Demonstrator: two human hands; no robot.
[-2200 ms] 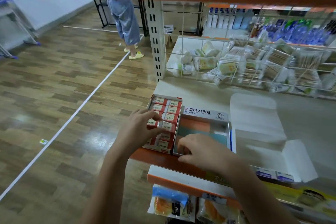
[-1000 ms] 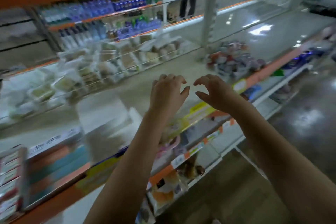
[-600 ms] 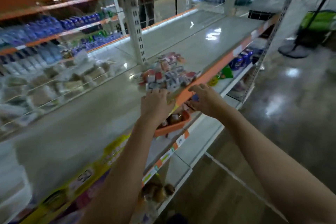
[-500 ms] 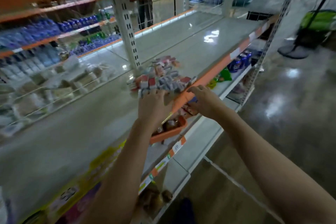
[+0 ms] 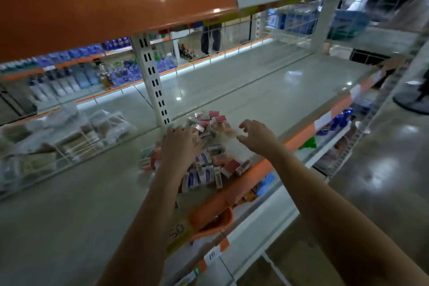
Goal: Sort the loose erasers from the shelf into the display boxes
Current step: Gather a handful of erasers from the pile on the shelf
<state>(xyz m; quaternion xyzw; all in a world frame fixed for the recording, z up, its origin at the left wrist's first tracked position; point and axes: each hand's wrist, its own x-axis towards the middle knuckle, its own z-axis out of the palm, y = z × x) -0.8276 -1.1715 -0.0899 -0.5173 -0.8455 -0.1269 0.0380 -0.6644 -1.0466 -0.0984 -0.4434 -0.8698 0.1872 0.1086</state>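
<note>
Both hands now reach the loose erasers (image 5: pixel 209 158) heaped at the shelf (image 5: pixel 267 100) edge, left hand (image 5: pixel 180 144) pressing spread-fingered, right hand (image 5: pixel 255 136) spread above; careless raking could spill some overboard.

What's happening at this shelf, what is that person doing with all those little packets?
A person is reaching into a heap of loose erasers lying near the front edge of a store shelf. The left hand is down on the heap; whether it holds one is unclear. The right hand hovers above with fingers spread, holding nothing. No display boxes are in view.
</note>
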